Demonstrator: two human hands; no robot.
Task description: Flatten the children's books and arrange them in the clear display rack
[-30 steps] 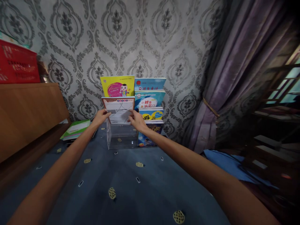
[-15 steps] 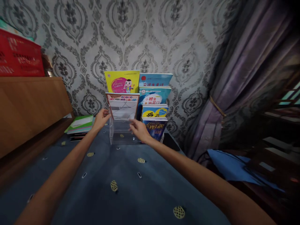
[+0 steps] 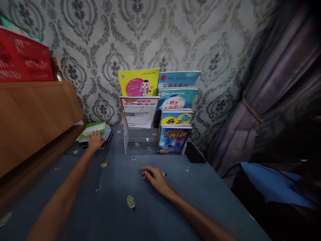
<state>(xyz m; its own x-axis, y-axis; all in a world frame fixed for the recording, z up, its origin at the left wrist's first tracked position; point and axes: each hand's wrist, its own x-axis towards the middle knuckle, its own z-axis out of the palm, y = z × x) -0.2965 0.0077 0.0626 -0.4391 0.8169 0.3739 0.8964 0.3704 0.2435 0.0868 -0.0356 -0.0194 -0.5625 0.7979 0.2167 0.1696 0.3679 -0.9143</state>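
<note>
At the left, my left hand lies over the near edge of a stack of thin books, its fingers apart on the green top one. The thumb points toward the stack's right side. My right hand is above the tablecloth in front of the rack, fingers loosely bent and holding nothing. A clear acrylic book rack stands by the wall. In its left column are a yellow book and, lower, a white-covered booklet. The right column holds several books, with a dark blue book lowest.
A black flat object lies right of the rack. On the left, a wooden cabinet carries a red plastic basket. A tied curtain hangs at the right, beside blue cloth. Dark blue patterned cloth covers the table.
My left hand has moved from the rack's left side to the stack of books. My right hand has drawn back from the rack toward me. The view has shifted slightly.
</note>
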